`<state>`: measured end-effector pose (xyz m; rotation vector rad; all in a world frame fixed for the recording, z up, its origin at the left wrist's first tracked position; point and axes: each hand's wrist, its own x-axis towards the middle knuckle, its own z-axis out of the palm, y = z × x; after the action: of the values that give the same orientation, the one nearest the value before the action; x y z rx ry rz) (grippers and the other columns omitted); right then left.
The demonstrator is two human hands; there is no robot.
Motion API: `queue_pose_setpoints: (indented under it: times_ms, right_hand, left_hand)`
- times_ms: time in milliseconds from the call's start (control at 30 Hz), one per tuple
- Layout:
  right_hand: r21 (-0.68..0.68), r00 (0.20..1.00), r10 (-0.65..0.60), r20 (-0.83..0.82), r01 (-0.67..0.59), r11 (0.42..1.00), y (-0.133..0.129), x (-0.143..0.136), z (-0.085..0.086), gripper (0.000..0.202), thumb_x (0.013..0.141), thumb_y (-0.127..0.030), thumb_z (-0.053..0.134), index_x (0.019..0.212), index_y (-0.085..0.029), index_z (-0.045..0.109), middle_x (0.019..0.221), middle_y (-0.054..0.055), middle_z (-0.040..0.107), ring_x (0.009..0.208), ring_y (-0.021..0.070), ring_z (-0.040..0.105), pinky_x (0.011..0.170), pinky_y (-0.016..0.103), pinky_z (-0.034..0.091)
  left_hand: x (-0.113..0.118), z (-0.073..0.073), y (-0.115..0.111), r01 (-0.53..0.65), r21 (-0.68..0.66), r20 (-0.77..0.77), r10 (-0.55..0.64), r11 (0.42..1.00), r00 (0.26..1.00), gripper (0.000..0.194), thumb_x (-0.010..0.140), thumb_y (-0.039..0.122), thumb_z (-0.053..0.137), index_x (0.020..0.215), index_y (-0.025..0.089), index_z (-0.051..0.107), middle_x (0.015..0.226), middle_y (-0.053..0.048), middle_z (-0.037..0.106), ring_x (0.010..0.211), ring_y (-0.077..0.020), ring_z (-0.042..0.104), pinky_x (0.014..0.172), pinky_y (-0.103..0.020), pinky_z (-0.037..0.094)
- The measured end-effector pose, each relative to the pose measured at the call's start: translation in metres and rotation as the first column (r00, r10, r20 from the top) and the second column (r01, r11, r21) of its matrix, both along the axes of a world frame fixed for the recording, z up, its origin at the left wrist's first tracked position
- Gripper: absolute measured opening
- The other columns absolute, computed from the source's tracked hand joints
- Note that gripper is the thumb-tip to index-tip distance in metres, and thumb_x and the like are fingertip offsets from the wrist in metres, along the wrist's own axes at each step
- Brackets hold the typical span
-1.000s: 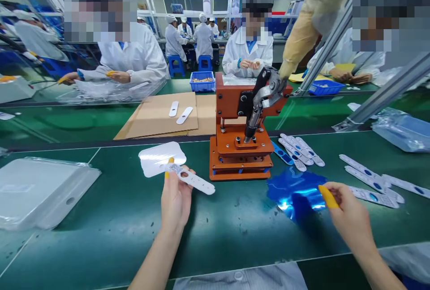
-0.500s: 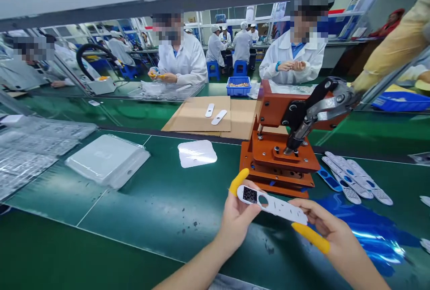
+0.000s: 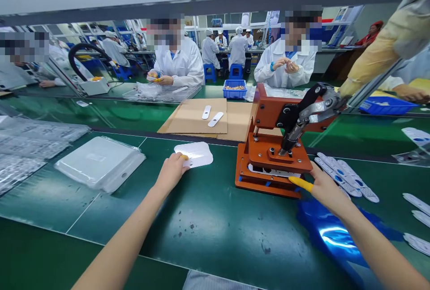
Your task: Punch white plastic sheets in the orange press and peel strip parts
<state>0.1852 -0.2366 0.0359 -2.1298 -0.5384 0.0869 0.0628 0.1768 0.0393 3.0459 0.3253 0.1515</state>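
My left hand [image 3: 172, 171], a yellow finger cot on one finger, has closed its fingertips on the near left edge of a flat white sheet [image 3: 200, 153] with rounded corners. The sheet lies on the green bench. My right hand [image 3: 324, 185] is at the right side of an orange toggle press [image 3: 273, 146]. Its yellow-cotted thumb touches the right end of a long white panel [image 3: 273, 172], which sits between the press plates. The other right fingers are partly hidden behind the press. The panel's display window is mostly hidden under the upper plate.
A bagged white stack [image 3: 97, 162] lies left. Two white panels rest on cardboard [image 3: 191, 117] behind. Several slim white panels [image 3: 347, 175] and blue film [image 3: 336, 231] lie right of the press. A blue bin [image 3: 234, 89] and co-workers in white coats are across the bench.
The white panel went from both hands into the press. My left hand let go of it and moved left to the white sheet; my right hand moved up beside the press.
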Motion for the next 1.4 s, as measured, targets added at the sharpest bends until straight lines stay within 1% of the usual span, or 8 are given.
queue_pose_setpoints:
  times_ms: [267,467,600,700,800,1000,1167,1400]
  right_hand:
    - [-0.04,1.0,-0.02,0.006,0.02,0.999,0.007,-0.002,-0.005,0.054,0.073,-0.052,0.065,0.116,-0.02,0.058,0.126,0.013,0.055,0.117,0.0323,0.052,0.096,0.045,0.045]
    - [0.013,0.987,-0.076,0.141,0.075,0.997,-0.009,-0.009,-0.013,0.043,0.078,-0.052,0.057,0.109,-0.022,0.06,0.123,0.011,0.055,0.113,0.0298,0.052,0.097,0.046,0.043]
    - [0.044,0.936,-0.264,0.233,0.261,0.964,-0.022,-0.042,-0.01,0.032,0.083,-0.045,0.051,0.105,-0.023,0.061,0.11,0.009,0.059,0.095,0.0259,0.057,0.079,0.041,0.05]
    - [0.068,0.986,-0.075,0.147,0.066,0.996,-0.012,-0.074,-0.006,0.038,0.084,-0.041,0.057,0.118,-0.026,0.055,0.1,0.006,0.061,0.085,0.0209,0.057,0.074,0.035,0.05]
    - [0.059,0.99,0.132,0.042,-0.134,0.989,0.002,-0.091,-0.004,0.046,0.082,-0.042,0.062,0.124,-0.027,0.051,0.1,0.005,0.06,0.08,0.0183,0.056,0.071,0.032,0.05]
    - [0.026,0.994,0.106,0.028,-0.107,0.994,-0.002,-0.089,-0.004,0.037,0.084,-0.047,0.059,0.115,-0.027,0.056,0.105,0.006,0.059,0.076,0.0175,0.054,0.069,0.032,0.048]
    - [0.001,0.993,0.073,0.089,-0.073,0.997,-0.01,-0.082,-0.009,0.04,0.083,-0.053,0.057,0.115,-0.029,0.056,0.106,0.006,0.058,0.087,0.0208,0.056,0.068,0.032,0.049]
    - [0.008,0.936,-0.08,0.342,0.082,0.997,-0.021,-0.03,-0.023,0.043,0.082,-0.061,0.052,0.102,-0.025,0.063,0.11,0.01,0.057,0.108,0.0291,0.052,0.092,0.046,0.045]
  left_hand:
    - [0.01,0.007,0.006,-0.023,-0.062,-0.035,0.021,0.998,0.999,0.017,0.072,0.026,0.06,0.087,0.018,0.061,0.097,-0.012,0.063,0.092,-0.03,0.058,0.073,-0.035,0.043]
    - [-0.016,0.008,-0.012,-0.001,-0.234,0.081,0.02,0.972,0.997,0.028,0.087,0.041,0.042,0.085,0.019,0.06,0.086,-0.007,0.064,0.079,-0.023,0.058,0.068,-0.031,0.041]
    - [-0.039,0.02,-0.057,-0.079,-0.696,0.096,0.202,0.713,0.975,0.044,0.088,0.054,0.037,0.077,0.018,0.058,0.064,-0.001,0.053,0.058,-0.0165,0.047,0.054,-0.026,0.033]
    - [-0.038,0.027,-0.104,-0.032,-0.848,-0.049,-0.019,0.529,0.999,0.044,0.088,0.054,0.038,0.068,0.017,0.053,0.062,0.002,0.045,0.056,-0.0133,0.04,0.053,-0.025,0.028]
    - [-0.022,0.026,-0.143,0.014,-0.902,-0.088,-0.214,0.432,0.973,0.043,0.088,0.052,0.039,0.063,0.018,0.046,0.061,0.004,0.037,0.056,-0.0114,0.033,0.053,-0.025,0.024]
    - [0.003,0.022,-0.17,0.092,-0.93,-0.039,-0.343,0.357,0.939,0.041,0.089,0.05,0.039,0.063,0.018,0.042,0.061,0.004,0.038,0.056,-0.0111,0.033,0.054,-0.025,0.025]
    - [0.011,0.018,-0.173,0.123,-0.918,-0.014,-0.341,0.378,0.94,0.042,0.089,0.049,0.04,0.061,0.018,0.043,0.058,0.005,0.035,0.052,-0.0098,0.031,0.05,-0.024,0.024]
    - [0.022,0.009,-0.157,0.215,-0.775,0.299,0.046,0.594,0.953,0.029,0.092,0.034,0.044,0.112,0.02,0.058,0.092,-0.003,0.062,0.073,-0.0149,0.055,0.064,-0.025,0.042]
